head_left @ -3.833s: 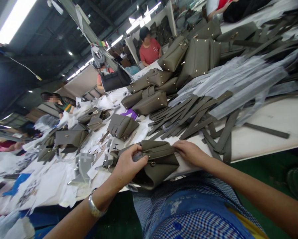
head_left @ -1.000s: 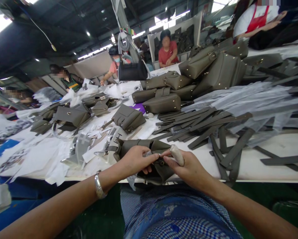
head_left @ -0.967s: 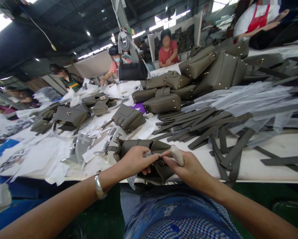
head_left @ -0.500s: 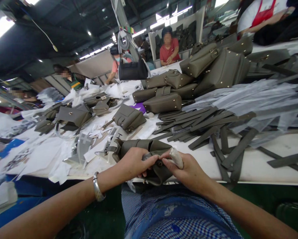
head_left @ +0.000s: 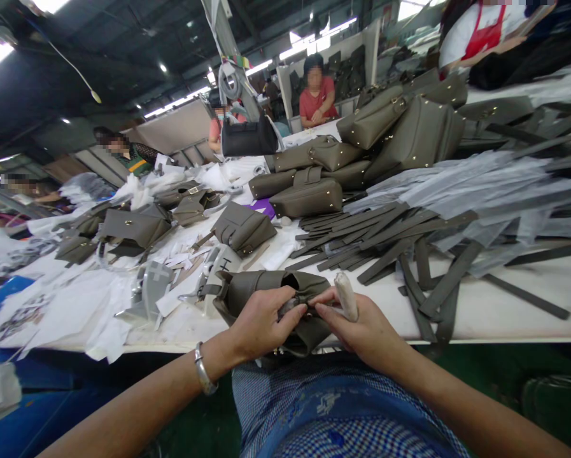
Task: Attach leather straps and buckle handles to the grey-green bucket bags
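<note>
A small olive-grey leather bag (head_left: pixel 251 287) lies at the near edge of the white work table (head_left: pixel 505 305). My left hand (head_left: pixel 261 321) is closed on the bag's front, fingers pinching at its middle. My right hand (head_left: pixel 361 324) pinches the same spot from the right, its fingertips meeting the left hand's. The right index finger wears a pale wrap (head_left: pixel 346 296). A small metal fitting sits between the fingertips, mostly hidden.
Several loose olive straps (head_left: pixel 385 242) fan out to the right. Finished olive bags (head_left: pixel 309 194) are stacked behind, with more bags (head_left: pixel 132 228) and white paper scraps (head_left: pixel 75 305) at left. Other people sit along the far side of the table.
Both hands stay pinched at the bag's middle; the left hand has shifted slightly right over the flap. The view has tilted a little.
</note>
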Action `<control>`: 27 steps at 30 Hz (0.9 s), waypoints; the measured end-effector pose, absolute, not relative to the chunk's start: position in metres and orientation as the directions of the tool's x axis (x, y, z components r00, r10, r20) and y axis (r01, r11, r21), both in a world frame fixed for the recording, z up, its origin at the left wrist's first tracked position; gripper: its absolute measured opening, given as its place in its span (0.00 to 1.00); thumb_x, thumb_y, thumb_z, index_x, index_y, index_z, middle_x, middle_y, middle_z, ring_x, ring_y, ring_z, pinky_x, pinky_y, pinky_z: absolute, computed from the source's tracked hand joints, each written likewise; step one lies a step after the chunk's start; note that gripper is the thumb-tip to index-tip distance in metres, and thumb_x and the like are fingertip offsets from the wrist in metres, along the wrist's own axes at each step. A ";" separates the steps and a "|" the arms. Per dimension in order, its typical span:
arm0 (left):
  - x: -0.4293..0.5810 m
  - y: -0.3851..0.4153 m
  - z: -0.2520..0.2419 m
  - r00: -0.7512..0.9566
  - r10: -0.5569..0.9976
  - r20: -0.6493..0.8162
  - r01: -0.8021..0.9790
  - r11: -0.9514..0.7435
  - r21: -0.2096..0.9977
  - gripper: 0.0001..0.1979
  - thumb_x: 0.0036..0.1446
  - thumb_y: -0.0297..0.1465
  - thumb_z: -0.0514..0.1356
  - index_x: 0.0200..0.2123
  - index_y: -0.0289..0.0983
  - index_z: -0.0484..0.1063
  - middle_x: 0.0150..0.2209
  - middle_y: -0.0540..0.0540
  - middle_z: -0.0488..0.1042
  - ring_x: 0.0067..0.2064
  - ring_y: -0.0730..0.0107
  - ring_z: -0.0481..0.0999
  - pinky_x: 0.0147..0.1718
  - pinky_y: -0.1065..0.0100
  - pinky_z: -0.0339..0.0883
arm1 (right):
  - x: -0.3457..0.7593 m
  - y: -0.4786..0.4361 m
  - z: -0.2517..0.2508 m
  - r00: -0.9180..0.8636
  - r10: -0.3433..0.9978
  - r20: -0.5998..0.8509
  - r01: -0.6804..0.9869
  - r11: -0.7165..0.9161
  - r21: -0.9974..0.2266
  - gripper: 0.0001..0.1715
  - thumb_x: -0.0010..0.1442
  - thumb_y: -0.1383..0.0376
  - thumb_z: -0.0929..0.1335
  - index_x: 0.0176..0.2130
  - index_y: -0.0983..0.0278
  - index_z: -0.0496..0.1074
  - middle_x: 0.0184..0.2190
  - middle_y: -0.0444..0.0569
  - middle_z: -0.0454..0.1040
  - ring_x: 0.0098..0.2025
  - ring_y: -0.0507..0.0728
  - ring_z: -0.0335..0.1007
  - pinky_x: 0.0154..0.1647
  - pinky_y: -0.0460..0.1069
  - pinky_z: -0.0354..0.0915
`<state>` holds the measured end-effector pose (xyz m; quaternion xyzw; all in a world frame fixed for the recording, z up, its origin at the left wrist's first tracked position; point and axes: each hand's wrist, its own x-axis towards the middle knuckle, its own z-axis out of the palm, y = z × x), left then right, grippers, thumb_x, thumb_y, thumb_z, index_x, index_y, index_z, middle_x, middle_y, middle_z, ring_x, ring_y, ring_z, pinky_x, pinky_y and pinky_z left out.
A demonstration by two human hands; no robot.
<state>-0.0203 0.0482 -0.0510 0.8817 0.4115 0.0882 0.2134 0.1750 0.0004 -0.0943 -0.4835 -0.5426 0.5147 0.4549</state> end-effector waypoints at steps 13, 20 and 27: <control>-0.022 0.071 -0.037 0.540 0.825 -0.167 0.615 -0.251 0.747 0.22 0.66 0.48 0.49 0.32 0.37 0.70 0.25 0.52 0.72 0.22 0.75 0.68 0.26 0.71 0.61 | 0.203 0.051 -0.117 -0.100 0.993 -0.063 -0.047 -0.068 -0.997 0.20 0.58 0.51 0.69 0.41 0.65 0.73 0.15 0.35 0.57 0.15 0.48 0.48 0.16 0.44 0.48; -0.044 0.065 -0.016 0.505 0.793 -0.340 0.349 0.172 0.921 0.22 0.60 0.42 0.61 0.54 0.39 0.67 0.34 0.47 0.76 0.33 0.70 0.77 0.34 0.69 0.70 | 0.223 0.112 -0.104 -0.055 0.930 0.362 0.691 0.297 -0.659 0.26 0.56 0.58 0.70 0.52 0.64 0.73 0.43 0.55 0.78 0.45 0.66 0.74 0.48 0.57 0.67; -0.030 0.068 -0.010 0.468 0.855 -0.224 0.064 0.220 0.973 0.25 0.56 0.34 0.66 0.56 0.36 0.67 0.38 0.43 0.77 0.35 0.69 0.77 0.36 0.68 0.71 | 0.181 0.045 -0.045 -0.292 0.931 0.219 0.549 0.351 -0.758 0.27 0.67 0.50 0.61 0.31 0.64 0.76 0.23 0.48 0.75 0.24 0.55 0.72 0.27 0.48 0.66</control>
